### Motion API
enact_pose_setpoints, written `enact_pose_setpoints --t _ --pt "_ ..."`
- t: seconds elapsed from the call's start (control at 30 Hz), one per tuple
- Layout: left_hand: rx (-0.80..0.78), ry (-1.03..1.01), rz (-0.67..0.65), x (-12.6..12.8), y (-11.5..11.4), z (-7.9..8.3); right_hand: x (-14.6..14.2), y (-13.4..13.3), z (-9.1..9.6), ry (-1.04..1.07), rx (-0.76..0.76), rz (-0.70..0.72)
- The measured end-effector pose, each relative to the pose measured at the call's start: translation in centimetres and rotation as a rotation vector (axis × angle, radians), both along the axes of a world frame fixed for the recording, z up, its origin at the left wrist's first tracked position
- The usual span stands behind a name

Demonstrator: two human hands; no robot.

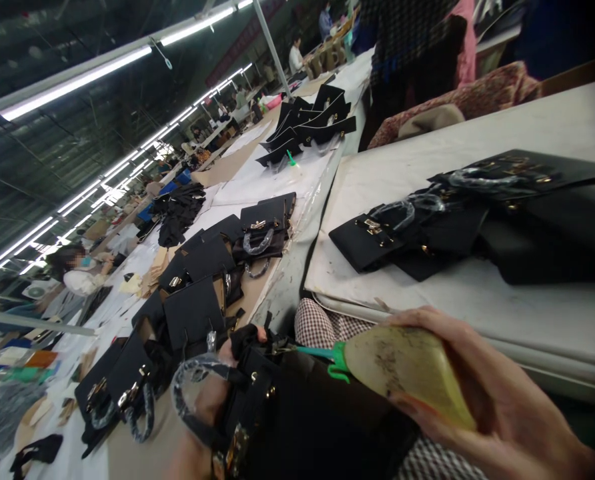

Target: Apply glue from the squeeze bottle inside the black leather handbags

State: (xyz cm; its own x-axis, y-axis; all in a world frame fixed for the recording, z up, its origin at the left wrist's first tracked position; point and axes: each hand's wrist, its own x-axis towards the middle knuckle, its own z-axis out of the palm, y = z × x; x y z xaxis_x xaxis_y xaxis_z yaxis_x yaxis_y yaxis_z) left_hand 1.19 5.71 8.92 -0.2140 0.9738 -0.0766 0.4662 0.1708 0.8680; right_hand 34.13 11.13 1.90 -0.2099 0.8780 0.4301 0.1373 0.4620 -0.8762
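My right hand (482,380) is wrapped round a yellowish squeeze bottle (402,370) with a green cap and a thin bluish nozzle. The nozzle's tip points left, at the upper edge of a black handbag (317,413) in front of me. My left hand (207,400) grips that handbag near its plastic-wrapped handle; its fingertips show at the edge by the nozzle. Gold-coloured fittings sit on the bag's near side. Whether the tip touches the bag I cannot tell.
Several black handbags (192,313) stand on the long table to the left. More black bags (427,227) lie on the white table (542,320) at right. Black pieces (307,123) are stacked farther back. A co-worker (82,270) sits across the table.
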Motion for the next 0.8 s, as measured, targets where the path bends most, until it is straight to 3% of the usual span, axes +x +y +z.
enact_pose_setpoints --t 0.1,0.2,0.27,0.37,0.53,0.67,0.8 --pt "-0.044 -0.2 -0.105 -0.3 1.9 -1.2 0.9 0.7 -0.3 0.054 -0.236 0.014" --pt "-0.084 -0.255 -0.168 0.4 3.6 -2.8 1.9 1.5 -0.9 0.131 -0.564 0.007" --pt "-0.157 -0.291 -0.213 1.1 4.3 -3.8 2.5 1.9 -1.7 0.216 -0.69 0.001" --pt "-0.231 -0.375 -0.21 2.0 4.7 -5.0 3.1 2.1 -2.7 0.27 -0.753 0.001" --pt "-0.351 -0.599 -0.13 2.4 5.9 -6.7 3.1 2.7 -2.9 0.217 -0.721 -0.064" --pt "-0.428 -0.64 -0.113 1.9 7.2 -8.2 2.7 3.8 -3.2 0.297 -0.782 0.006" --pt "-0.445 -0.655 -0.146 1.5 7.7 -9.3 2.5 4.6 -4.8 0.417 -0.91 0.094"
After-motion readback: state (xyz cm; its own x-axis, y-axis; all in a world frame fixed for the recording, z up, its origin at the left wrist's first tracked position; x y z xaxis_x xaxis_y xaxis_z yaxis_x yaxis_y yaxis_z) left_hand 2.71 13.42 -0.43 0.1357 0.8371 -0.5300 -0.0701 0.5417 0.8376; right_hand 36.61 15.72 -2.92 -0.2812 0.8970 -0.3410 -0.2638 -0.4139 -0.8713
